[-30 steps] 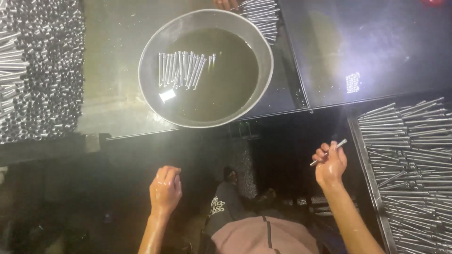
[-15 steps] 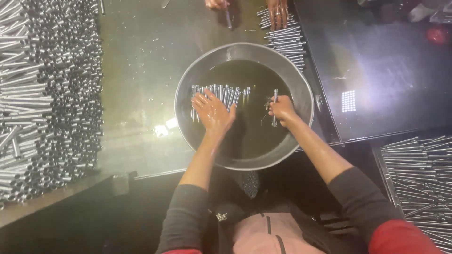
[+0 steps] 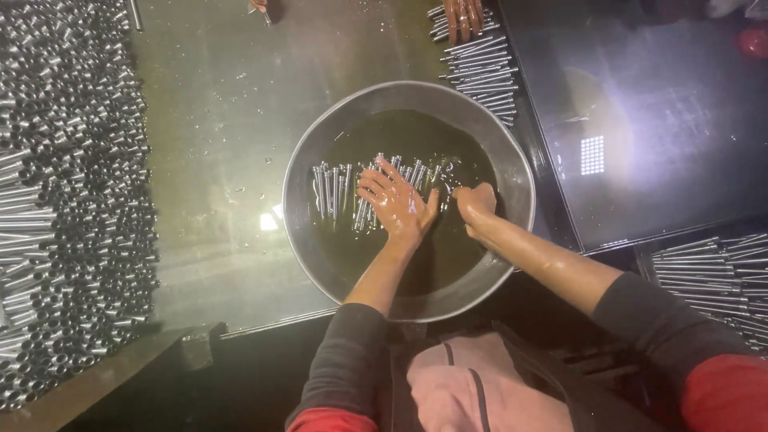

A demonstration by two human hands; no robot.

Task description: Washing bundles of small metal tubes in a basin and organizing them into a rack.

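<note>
A wide round metal basin [image 3: 298,164] holds dark liquid. A row of thin metal rods [image 3: 332,188] lies side by side under its surface. My left hand [image 3: 398,205] rests flat on the right part of that row, wet, fingers spread. My right hand [image 3: 477,208] dips into the liquid just right of it, at the end of the row. Its fingers are curled and partly under the surface, so what they hold is hidden.
A heap of short metal tubes [image 3: 72,200] fills the left side. More rods lie at the top [image 3: 480,64] under another person's hand [image 3: 464,14], and at the right [image 3: 712,272]. A glossy dark tabletop [image 3: 664,120] sits right of the basin.
Both hands rose from below the table edge into the basin. The right hand carried one rod in. The left hand now lies flatter on the row and the right hand sits lower.
</note>
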